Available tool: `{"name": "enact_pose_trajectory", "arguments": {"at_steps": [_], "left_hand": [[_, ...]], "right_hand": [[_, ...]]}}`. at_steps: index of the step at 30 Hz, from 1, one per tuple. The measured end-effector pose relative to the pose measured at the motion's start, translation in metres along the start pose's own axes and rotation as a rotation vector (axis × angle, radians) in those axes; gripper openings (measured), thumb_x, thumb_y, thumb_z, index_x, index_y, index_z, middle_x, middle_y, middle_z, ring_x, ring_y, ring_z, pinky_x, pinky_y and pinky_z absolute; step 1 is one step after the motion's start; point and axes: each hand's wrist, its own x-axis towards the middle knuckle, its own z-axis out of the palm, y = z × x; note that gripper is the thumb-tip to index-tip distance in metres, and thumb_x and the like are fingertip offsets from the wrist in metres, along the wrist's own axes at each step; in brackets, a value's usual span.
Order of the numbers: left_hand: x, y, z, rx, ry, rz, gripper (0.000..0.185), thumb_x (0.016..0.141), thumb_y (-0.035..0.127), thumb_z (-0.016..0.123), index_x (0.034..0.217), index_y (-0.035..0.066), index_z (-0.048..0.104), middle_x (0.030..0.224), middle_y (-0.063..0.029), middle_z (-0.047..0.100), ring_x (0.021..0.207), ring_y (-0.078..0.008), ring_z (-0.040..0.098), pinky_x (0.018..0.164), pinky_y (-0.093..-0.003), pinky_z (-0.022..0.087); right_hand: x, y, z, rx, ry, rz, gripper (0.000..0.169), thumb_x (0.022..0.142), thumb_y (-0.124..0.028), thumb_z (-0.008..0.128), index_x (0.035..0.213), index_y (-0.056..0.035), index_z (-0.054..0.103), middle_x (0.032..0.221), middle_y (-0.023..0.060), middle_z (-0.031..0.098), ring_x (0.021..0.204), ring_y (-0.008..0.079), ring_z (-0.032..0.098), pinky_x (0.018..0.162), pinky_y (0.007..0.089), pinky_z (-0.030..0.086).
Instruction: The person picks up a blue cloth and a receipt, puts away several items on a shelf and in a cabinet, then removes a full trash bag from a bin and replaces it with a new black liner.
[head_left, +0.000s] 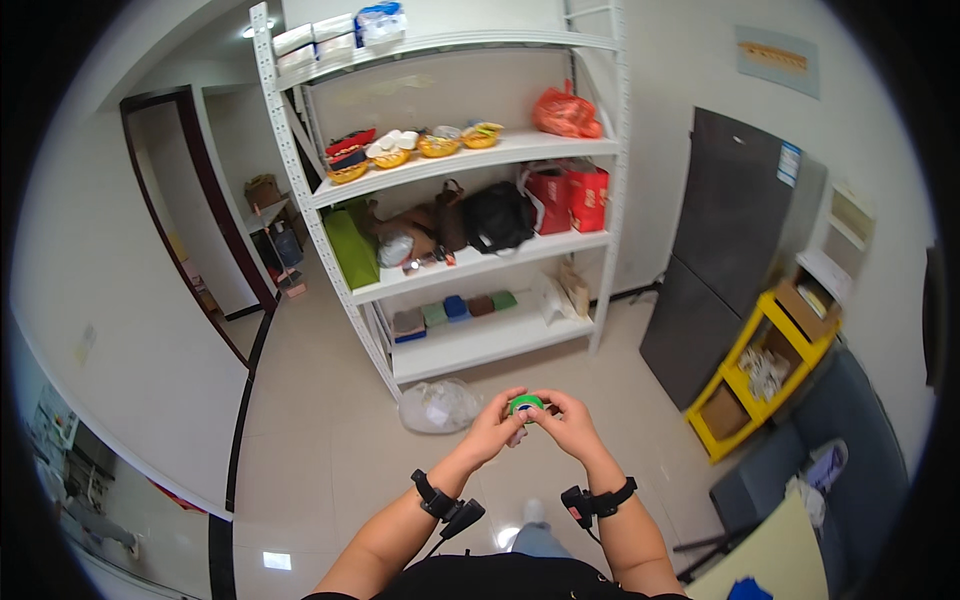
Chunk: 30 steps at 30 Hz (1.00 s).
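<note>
A small round green object (527, 403), which looks like a roll of tape, is held in front of my body at about waist height. Its near side shows a dark blue and pale middle. My left hand (496, 426) grips it from the left, while my right hand (564, 422) has its thumb and fingers on the other side. Fingers cover part of its rim. Beyond both hands stands a white metal shelving unit (487, 274) with several levels.
A clear plastic bag (440, 406) lies on the floor by the shelf's foot. To the right are a dark refrigerator (724, 247), a yellow rack (757, 382) and a grey-blue chair (757, 461). A pale yellow table (780, 551) stands at lower right. Folded cloths (456, 308) sit on the bottom shelf.
</note>
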Motion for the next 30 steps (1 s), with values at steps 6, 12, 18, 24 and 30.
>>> {"name": "enact_pose_trajectory", "arguments": {"at_steps": [6,12,18,24,30], "left_hand": [[0.112,0.008,-0.114,-0.702,-0.042,-0.085,0.039,0.094,0.023,0.056,0.127,0.005,0.048,0.107,-0.0074,0.057,0.083,-0.0118,0.052,0.073,-0.0252,0.045],[0.173,0.080,-0.264,-0.748,0.255,0.117,0.039,0.083,-0.002,0.062,0.120,0.003,0.050,0.109,-0.0129,0.057,0.098,-0.0194,0.056,0.087,-0.0287,0.047],[0.189,0.206,-0.369,-0.360,0.554,0.380,0.031,0.088,0.010,0.062,0.116,0.003,0.050,0.106,-0.0130,0.062,0.077,-0.0070,0.059,0.067,-0.0144,0.050],[0.247,0.294,-0.440,0.143,0.616,0.614,0.032,0.089,0.021,0.064,0.114,0.005,0.052,0.111,-0.0100,0.062,0.062,0.0016,0.041,0.052,-0.0109,0.039],[0.327,0.321,-0.478,0.182,0.579,0.663,0.034,0.087,0.015,0.065,0.117,0.003,0.054,0.116,-0.0098,0.062,0.086,-0.0038,0.054,0.072,-0.0162,0.044]], "right_hand": [[0.166,0.006,-0.044,0.208,-0.124,0.117,0.033,0.087,-0.017,0.065,0.115,-0.0018,0.056,0.095,0.0031,0.064,0.075,0.0090,0.062,0.062,0.0229,0.048],[0.299,-0.029,-0.182,-0.013,-0.171,0.237,0.025,0.087,-0.010,0.063,0.110,-0.0031,0.056,0.091,0.0045,0.065,0.070,0.0101,0.064,0.058,0.0200,0.049],[0.417,-0.090,-0.235,-0.144,-0.102,0.128,0.022,0.085,-0.003,0.061,0.106,-0.0003,0.054,0.089,0.0059,0.063,0.070,0.0122,0.064,0.063,0.0243,0.054],[0.542,-0.105,-0.182,-0.138,-0.182,-0.138,0.030,0.082,0.006,0.060,0.110,0.0000,0.052,0.100,0.0051,0.060,0.094,0.0132,0.060,0.086,0.0274,0.050],[0.643,-0.095,-0.114,-0.169,-0.276,-0.312,0.031,0.079,0.006,0.062,0.109,0.0002,0.054,0.098,0.0058,0.059,0.088,0.0126,0.060,0.079,0.0257,0.050]]}}
